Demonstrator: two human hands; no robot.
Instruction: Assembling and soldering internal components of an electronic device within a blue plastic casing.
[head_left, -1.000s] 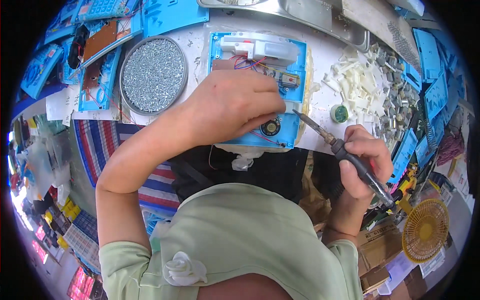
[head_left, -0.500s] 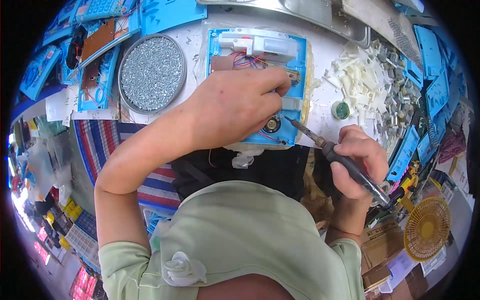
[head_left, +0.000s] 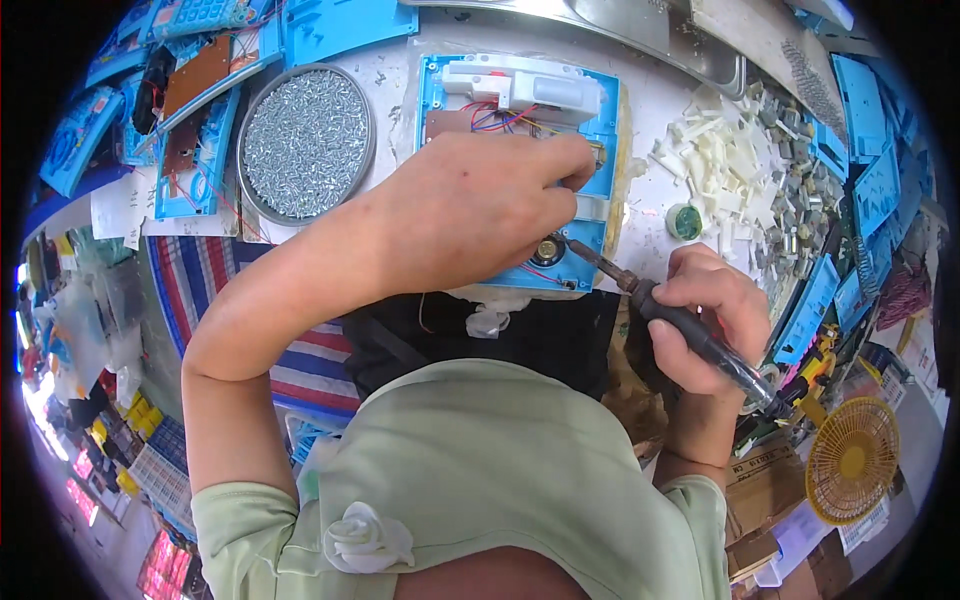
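Note:
My left hand reaches across a blue plastic casing, fingers curled and pinched together over its right side. Whatever they grip is hidden beneath them. My right hand is closed around the dark handle of a soldering iron. The iron's tip points up and left, beside a small round speaker near my left fingertips; whether it touches anything I cannot tell. Inside the casing lie a white plastic housing, a brown circuit board and red and blue wires.
A round tray of small metal screws stands left of the casing. Right of it are a small green-filled pot, a pile of white plastic pieces and metal parts. Blue casings crowd both sides. A yellow fan is lower right.
The soldering iron's tip has shifted slightly left, closer to the speaker, with my right hand following. My left hand has moved a little to the right in the picture, still pinched.

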